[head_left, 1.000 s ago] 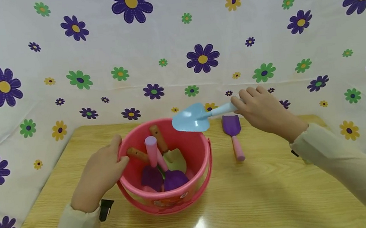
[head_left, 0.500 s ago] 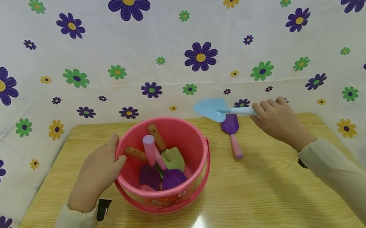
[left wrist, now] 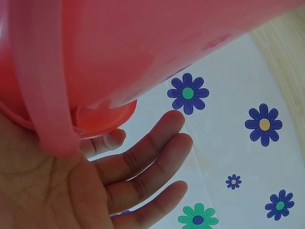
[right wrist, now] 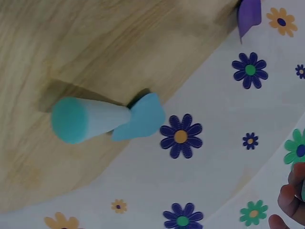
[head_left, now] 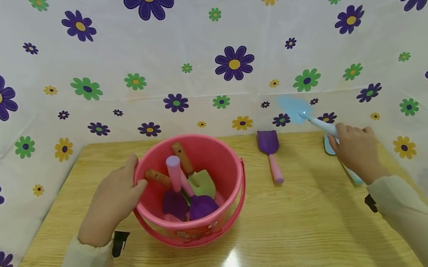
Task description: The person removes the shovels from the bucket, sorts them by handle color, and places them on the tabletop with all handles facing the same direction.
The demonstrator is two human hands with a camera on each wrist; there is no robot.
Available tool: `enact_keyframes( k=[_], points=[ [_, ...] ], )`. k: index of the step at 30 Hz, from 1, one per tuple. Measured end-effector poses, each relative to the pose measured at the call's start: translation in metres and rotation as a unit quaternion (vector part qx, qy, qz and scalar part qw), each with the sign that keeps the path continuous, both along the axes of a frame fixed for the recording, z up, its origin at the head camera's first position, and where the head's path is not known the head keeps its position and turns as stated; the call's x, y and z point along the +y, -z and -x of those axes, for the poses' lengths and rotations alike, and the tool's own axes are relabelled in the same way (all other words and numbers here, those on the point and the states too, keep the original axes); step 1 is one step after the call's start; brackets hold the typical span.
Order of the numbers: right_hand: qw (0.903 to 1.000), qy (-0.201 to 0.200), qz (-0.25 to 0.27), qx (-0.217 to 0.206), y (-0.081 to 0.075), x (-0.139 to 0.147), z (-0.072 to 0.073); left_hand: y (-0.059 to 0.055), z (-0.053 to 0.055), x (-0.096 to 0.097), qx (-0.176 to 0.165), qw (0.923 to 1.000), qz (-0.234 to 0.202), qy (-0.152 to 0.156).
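My right hand [head_left: 356, 150] grips the handle of a light blue toy trowel [head_left: 296, 108], its blade raised and pointing left. Below that hand, another light blue toy shovel [right wrist: 143, 117] with a teal handle end lies on the table, partly hidden in the head view. My left hand [head_left: 112, 200] holds the left rim of a pink bucket [head_left: 237, 166], with several fingers [left wrist: 150, 164] loosely bent outside the wall. In the bucket are a green trowel [head_left: 202, 184] with a wooden handle, another wooden handle [head_left: 157, 177], and purple shovels [head_left: 202, 206] with pink handles.
A purple shovel [head_left: 268, 142] with a pink handle lies right of the bucket on the wooden table [head_left: 289, 239]. A white cloth [head_left: 186, 31] printed with flowers stands behind and at the sides. The bucket's pink carrying handle [head_left: 210, 239] hangs down in front.
My right hand has carried the blue trowel rightward, away from above the bucket, and its blade has tilted upward. The lying blue shovel has come into view. My left hand stays at the rim.
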State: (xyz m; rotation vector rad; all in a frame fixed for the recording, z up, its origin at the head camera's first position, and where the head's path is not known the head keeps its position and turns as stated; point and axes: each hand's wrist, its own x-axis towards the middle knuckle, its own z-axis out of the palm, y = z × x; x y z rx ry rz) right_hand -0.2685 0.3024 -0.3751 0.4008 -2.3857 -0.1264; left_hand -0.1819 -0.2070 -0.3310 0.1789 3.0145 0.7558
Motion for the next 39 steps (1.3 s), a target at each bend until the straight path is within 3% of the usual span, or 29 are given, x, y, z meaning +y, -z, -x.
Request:
enact_keyframes(
  k=[10,17,20,26,31,39],
  points=[
    [0.9899,0.112,0.036,-0.079,0.028,0.052,-0.015,0.000,-0.001,0.000,0.004,1.0000,0.001,0.001],
    [0.9824,0.142,0.065,-0.102,0.044,0.081,-0.025,-0.001,-0.002,-0.001,0.000,1.0000,-0.001,-0.002],
    [0.9737,0.160,0.075,-0.144,0.049,0.091,-0.027,0.000,-0.002,-0.001,-0.002,1.0000,-0.003,-0.002],
    [0.9467,0.198,0.090,-0.238,0.053,0.104,-0.030,0.001,-0.002,-0.002,0.000,1.0000,-0.005,0.002],
    [0.9425,0.198,0.093,-0.253,0.060,0.112,-0.028,0.002,-0.002,-0.003,0.004,1.0000,0.001,0.001],
    [0.9265,0.211,0.088,-0.299,0.064,0.119,-0.025,0.003,-0.002,-0.002,0.006,1.0000,0.000,0.007]
  ],
)
